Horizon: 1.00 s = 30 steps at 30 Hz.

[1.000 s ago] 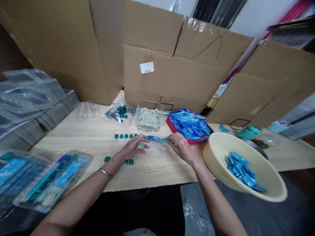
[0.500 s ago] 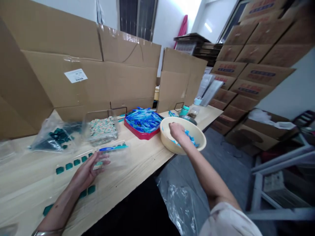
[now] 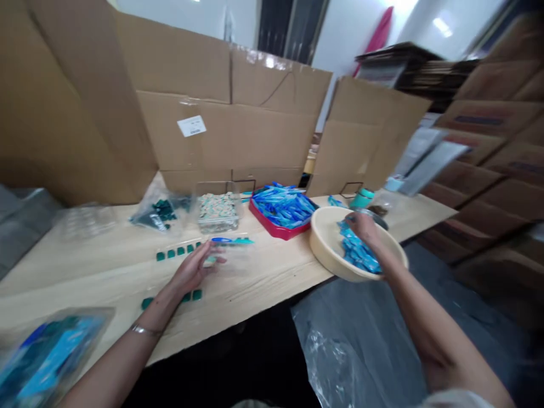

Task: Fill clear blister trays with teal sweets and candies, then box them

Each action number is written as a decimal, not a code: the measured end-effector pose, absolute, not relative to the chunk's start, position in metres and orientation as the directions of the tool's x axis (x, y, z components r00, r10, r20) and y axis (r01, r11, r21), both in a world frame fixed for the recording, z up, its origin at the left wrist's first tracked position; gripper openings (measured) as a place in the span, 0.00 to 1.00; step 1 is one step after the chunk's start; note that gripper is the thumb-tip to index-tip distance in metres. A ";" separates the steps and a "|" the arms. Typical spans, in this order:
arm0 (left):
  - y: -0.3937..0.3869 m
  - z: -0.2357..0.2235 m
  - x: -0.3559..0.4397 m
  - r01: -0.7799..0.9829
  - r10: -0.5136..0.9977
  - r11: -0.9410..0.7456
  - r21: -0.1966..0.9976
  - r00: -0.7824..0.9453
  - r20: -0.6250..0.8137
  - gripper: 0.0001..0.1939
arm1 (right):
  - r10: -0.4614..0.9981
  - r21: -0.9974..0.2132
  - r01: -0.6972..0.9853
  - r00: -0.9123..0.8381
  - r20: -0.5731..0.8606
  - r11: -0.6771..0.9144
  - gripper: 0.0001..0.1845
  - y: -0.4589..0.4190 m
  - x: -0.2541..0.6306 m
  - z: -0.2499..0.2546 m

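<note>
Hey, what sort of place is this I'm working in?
It looks like a small packing workshop: a red tray heaped with blue pieces, a cream basin holding blue packets, and brown cartons stacked at the right suggest it.

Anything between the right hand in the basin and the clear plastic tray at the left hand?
Yes: the left rim of the cream basin, with the right hand at the blue packets inside and the clear plastic tray outside, by the left hand. The red tray borders the path's far side; nothing else visible intervenes.
</note>
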<state>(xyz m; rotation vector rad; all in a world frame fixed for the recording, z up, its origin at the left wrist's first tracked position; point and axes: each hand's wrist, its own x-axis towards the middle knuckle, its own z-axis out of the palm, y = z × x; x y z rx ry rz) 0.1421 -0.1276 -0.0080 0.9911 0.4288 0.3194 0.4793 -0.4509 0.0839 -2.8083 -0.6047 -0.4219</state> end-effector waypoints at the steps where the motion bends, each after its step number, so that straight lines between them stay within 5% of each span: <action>1: -0.128 -0.007 0.142 -0.079 0.442 0.514 0.854 0.877 -0.185 0.13 | 0.374 -0.321 0.487 0.857 0.354 -0.812 0.12 -0.442 0.470 0.087; 4: -0.131 -0.004 0.144 -0.129 0.460 0.509 0.851 0.876 -0.142 0.12 | 0.582 -0.685 0.617 0.740 0.338 -0.386 0.17 -0.405 0.418 0.090; 7: -0.140 0.002 0.145 -0.161 0.481 0.506 0.847 0.868 -0.123 0.13 | 0.734 -0.746 0.642 0.590 0.336 -0.175 0.15 -0.362 0.346 0.082; 16: -0.160 0.020 0.123 -0.263 0.575 0.457 0.850 0.816 -0.057 0.15 | 0.807 -0.358 0.932 0.253 0.533 -0.056 0.13 -0.304 0.262 0.059; 20: -0.148 0.035 0.078 -0.332 0.722 0.392 0.858 0.689 -0.064 0.14 | 0.684 -0.375 0.925 0.308 0.661 -0.055 0.12 -0.306 0.257 0.064; 26: -0.142 0.053 -0.017 -0.382 0.919 0.226 0.896 0.388 -0.067 0.13 | 0.871 -0.304 0.898 -0.149 0.467 0.317 0.17 -0.294 0.198 0.000; 30: -0.161 0.051 -0.073 -0.352 0.977 0.179 0.919 0.171 -0.124 0.13 | 0.897 -0.110 0.947 -0.243 0.370 0.302 0.26 -0.288 0.149 -0.046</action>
